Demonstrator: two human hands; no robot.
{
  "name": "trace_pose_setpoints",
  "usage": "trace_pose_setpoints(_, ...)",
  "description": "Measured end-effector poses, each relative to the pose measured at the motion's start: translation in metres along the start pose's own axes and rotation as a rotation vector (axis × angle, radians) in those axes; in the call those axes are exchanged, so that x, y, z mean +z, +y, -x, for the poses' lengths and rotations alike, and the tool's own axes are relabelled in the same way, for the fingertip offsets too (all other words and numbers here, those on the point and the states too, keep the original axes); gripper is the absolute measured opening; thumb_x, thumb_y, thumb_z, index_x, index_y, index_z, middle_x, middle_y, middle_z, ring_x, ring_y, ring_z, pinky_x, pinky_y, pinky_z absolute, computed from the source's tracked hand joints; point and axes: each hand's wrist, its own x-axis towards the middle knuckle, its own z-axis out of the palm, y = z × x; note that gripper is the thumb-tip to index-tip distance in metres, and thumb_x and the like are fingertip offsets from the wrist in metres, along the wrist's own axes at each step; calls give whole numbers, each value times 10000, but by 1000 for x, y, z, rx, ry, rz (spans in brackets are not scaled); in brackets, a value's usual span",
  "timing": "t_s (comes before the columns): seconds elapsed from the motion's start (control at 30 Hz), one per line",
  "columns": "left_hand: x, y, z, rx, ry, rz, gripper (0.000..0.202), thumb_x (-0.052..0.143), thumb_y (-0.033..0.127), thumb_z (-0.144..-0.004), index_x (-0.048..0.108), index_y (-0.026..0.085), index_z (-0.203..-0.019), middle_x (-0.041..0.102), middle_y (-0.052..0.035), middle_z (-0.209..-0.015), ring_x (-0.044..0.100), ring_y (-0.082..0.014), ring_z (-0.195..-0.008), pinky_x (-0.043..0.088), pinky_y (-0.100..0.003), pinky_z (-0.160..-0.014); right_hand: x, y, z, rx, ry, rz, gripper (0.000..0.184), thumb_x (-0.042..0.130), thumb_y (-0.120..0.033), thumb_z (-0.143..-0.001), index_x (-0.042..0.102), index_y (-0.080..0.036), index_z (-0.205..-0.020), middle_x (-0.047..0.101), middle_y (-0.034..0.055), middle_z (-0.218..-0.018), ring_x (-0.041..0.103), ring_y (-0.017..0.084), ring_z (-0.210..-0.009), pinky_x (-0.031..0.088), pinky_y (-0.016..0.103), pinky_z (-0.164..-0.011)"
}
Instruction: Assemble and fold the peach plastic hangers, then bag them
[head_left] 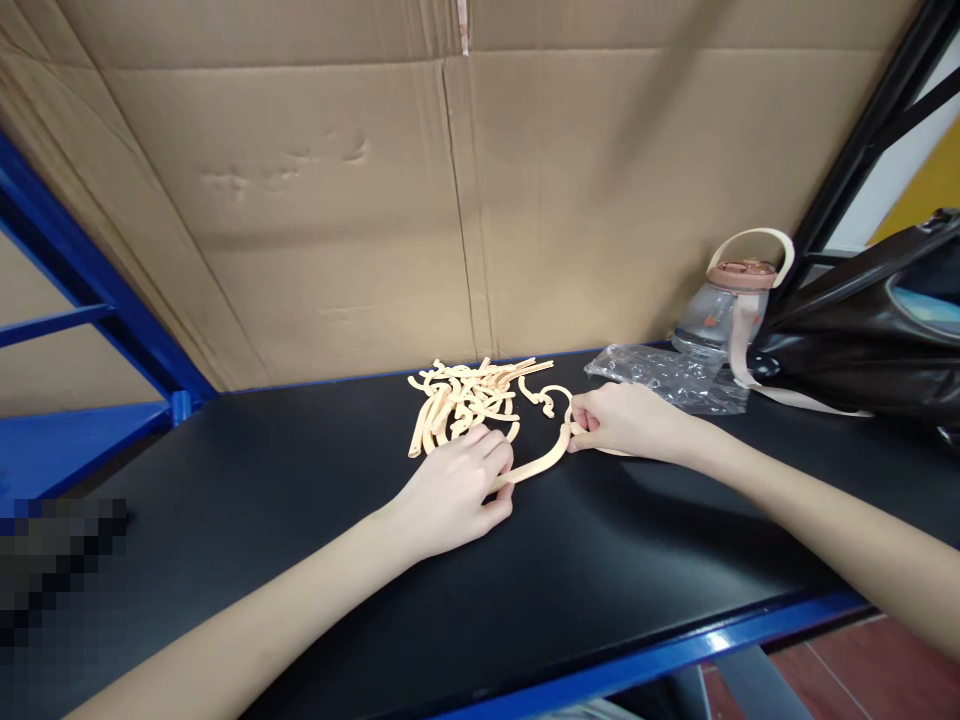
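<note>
A cream-coloured flexible strip [541, 464] stretches between my two hands, low over the black tabletop. My left hand [466, 488] pinches its left end between thumb and fingers. At the other side, my right hand [609, 420] is closed on the strip, with its fingertips partly hiding it; a thinner length trails out beneath that hand. Just behind my left hand lies a tangled heap of similar cream strips [457, 393]. One curled piece [541, 400] rests between the heap and my right hand.
A crumpled clear plastic bag [675, 378] lies beyond my right hand. Behind it stands a clear bottle [724, 310] with a pink lid and strap, beside a dark bag [862, 310]. Cardboard [337, 200] backs the black table [225, 450], which has a blue front edge [645, 660].
</note>
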Motion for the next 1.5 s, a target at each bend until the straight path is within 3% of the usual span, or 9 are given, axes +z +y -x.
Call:
trace_pose_setpoints(0.2, 0, -2, 1, 21, -24, 17, 118, 441, 177, -865, 500, 180, -762, 589, -56, -889, 518, -212, -870, 424, -324, -750, -2, 5, 0, -40, -52, -101, 214, 681, -427, -745, 656, -233, -832, 670, -17, -760, 603, 168, -669, 308, 240, -546)
trace_pose_setpoints(0.33, -2, -4, 1, -37, 26, 90, 128, 441, 244, -913, 542, 172, -948, 595, -65, -984, 524, -220, -918, 436, -349, -797, -4, 2, 1, -28, -26, -74, 282, 623, -500, -799, 643, -218, -795, 667, -7, -728, 601, 173, -646, 308, 243, -538)
trace_pose_setpoints(0.47, -1, -14, 0, -148, 148, 40, 335, 309, -15, -838, 539, 160, -1008, 616, -65, -1022, 515, -225, -978, 421, -377, -854, -2, -4, 1, -17, 174, 43, 370, 517, -510, -886, 604, -191, -720, 646, 22, -670, 594, 180, -613, 281, 251, -517)
trace_pose_setpoints(0.57, 2, -23, -1, -198, 182, -6, 343, 319, -24, -833, 559, 163, -990, 634, -62, -1014, 515, -237, -1008, 425, -392, -862, 4, -12, 4, -211, 355, -14, 293, 502, -440, -920, 599, -186, -810, 656, 22, -748, 603, 166, -662, 342, 249, -554)
trace_pose_setpoints(0.67, 5, -26, -2, -167, 170, 23, 205, 391, 140, -931, 591, 179, -949, 643, -51, -987, 534, -232, -993, 434, -401, -888, 14, -24, 10, -484, 457, -98, 246, 479, -391, -944, 602, -179, -929, 653, 47, -879, 611, 174, -823, 435, 265, -686)
trace_pose_setpoints(0.83, 8, -26, -3, -141, 128, 11, 111, 537, 214, -899, 639, 172, -881, 629, -59, -1049, 538, -236, -1043, 424, -418, -936, 33, -43, 17, -686, 438, -132, 276, 455, -353, -961, 595, -166, -1108, 632, 80, -1063, 577, 196, -1006, 477, 324, -858)
trace_pose_setpoints(1.13, 4, -23, -4, -133, 159, -40, 144, 470, 180, -881, 599, 169, -818, 645, -73, -998, 550, -237, -988, 422, -423, -905, 42, -45, 7, -695, 339, -154, 250, 513, -350, -936, 648, -201, -1085, 634, 49, -1024, 582, 180, -950, 495, 321, -834)
trace_pose_setpoints(1.4, -33, -19, -11, -592, 145, 939, 227, 502, 362, -837, 611, 182, -751, 568, 15, -652, 541, -150, -619, 424, -261, -594, 44, -44, 7, -680, 294, -212, 264, 472, -360, -956, 650, -206, -1076, 640, 45, -1011, 588, 173, -945, 481, 322, -827)
trace_pose_setpoints(1.5, -41, -21, -3, -697, 106, 1153, 231, 556, 389, -826, 613, 174, -763, 576, 17, -658, 532, -119, -571, 385, -217, -510, 45, -44, 6, -693, 300, -217, 247, 465, -335, -963, 650, -194, -1044, 637, 43, -995, 586, 171, -925, 473, 314, -816)
